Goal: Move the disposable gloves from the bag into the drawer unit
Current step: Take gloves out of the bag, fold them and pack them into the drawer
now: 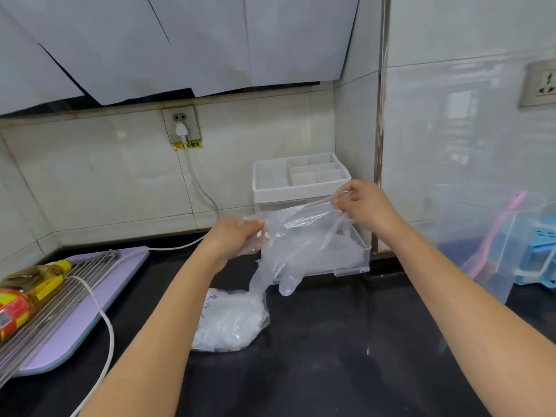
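A clear disposable glove [296, 246] is stretched between both hands above the counter, its fingers dangling down. My left hand [233, 236] grips its left edge. My right hand [362, 204] pinches its right edge, higher up. Behind the glove stands the white drawer unit [301, 188] with a divided tray on top. Its clear drawer [352, 257] is pulled out, with crumpled clear plastic inside. The bag of gloves [230, 322], clear and crumpled, lies on the black counter below my left hand.
A purple board [81, 308] with a metal rack, an oil bottle [27, 293] and a white power cord [105, 323] fills the left. A clear zip bag [481, 236] and a blue holder [541, 257] stand at the right. Tiled walls close the back corner.
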